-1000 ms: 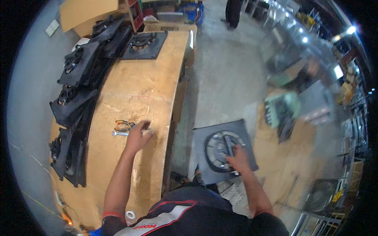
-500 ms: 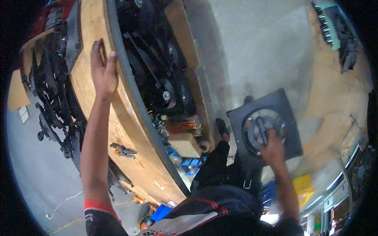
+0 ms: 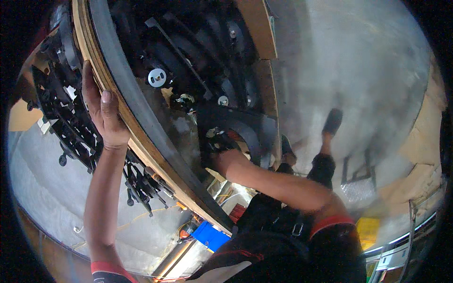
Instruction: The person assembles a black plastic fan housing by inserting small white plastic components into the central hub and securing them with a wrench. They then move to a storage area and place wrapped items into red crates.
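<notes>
My left hand (image 3: pixel 109 115) rests against the edge of the wooden tabletop (image 3: pixel 138 139), fingers stretched along it and thumb apart, holding nothing. Low beside the table, my right hand (image 3: pixel 229 162) grips a flat black panel (image 3: pixel 266 129) with a large round opening. Its fingers are partly hidden in the dark middle of the panel, around the handle-like part there. The panel is tilted and overlaps the dark space next to the tabletop, where several black parts (image 3: pixel 174 52) lie. One carries a round silver disc (image 3: pixel 157 78).
Cardboard (image 3: pixel 257 26) borders the black parts on the right. Many black pieces (image 3: pixel 63 113) hang or lie beyond the table's left side. A blue bin (image 3: pixel 211 236) is by the table's near end. A yellow object (image 3: pixel 368 232) and a dark frame (image 3: pixel 357 172) stand at the lower right.
My right hand has carried the black panel from over the floor leftward to the table's side. My left hand stays at the tabletop edge, while my view has tilted and shifted.
</notes>
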`<move>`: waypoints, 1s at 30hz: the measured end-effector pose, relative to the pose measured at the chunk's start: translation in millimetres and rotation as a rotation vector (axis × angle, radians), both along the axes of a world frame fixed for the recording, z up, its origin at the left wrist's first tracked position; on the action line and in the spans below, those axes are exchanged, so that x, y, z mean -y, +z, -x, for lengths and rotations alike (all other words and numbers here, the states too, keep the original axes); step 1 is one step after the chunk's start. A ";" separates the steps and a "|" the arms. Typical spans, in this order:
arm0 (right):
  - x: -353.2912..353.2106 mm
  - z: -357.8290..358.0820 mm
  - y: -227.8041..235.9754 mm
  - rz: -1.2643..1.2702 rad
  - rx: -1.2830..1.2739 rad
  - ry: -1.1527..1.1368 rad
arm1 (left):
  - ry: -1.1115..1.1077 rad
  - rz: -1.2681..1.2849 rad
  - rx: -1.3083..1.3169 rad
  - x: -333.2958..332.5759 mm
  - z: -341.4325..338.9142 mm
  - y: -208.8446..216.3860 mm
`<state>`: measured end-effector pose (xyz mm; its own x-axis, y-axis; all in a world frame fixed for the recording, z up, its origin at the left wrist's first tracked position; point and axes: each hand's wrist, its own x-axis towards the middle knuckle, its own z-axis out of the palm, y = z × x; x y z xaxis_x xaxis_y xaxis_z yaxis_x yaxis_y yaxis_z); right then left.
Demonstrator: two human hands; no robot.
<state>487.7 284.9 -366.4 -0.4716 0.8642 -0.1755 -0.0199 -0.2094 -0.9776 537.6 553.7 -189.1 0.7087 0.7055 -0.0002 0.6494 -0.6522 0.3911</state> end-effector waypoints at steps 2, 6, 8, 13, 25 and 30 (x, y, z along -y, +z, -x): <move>-27.1 18.5 -7.6 -0.080 -0.082 -0.044 | 0.020 0.017 0.018 0.5 -1.1 2.1; -82.9 72.8 -42.6 0.017 -0.277 -0.059 | 0.052 0.024 0.009 6.2 -1.2 1.4; -108.1 83.0 -48.3 0.051 -0.211 0.012 | 0.025 0.000 0.006 5.0 1.1 3.6; -169.1 152.6 -106.1 -0.070 0.260 0.191 | -0.034 0.027 0.006 -5.2 -25.6 -15.8; -184.1 128.6 -84.1 -0.135 0.486 0.190 | 0.097 -0.015 -0.003 9.4 -8.0 -0.8; -170.8 138.8 -77.9 -0.080 0.523 0.160 | 0.123 0.005 0.031 9.1 -1.0 -0.7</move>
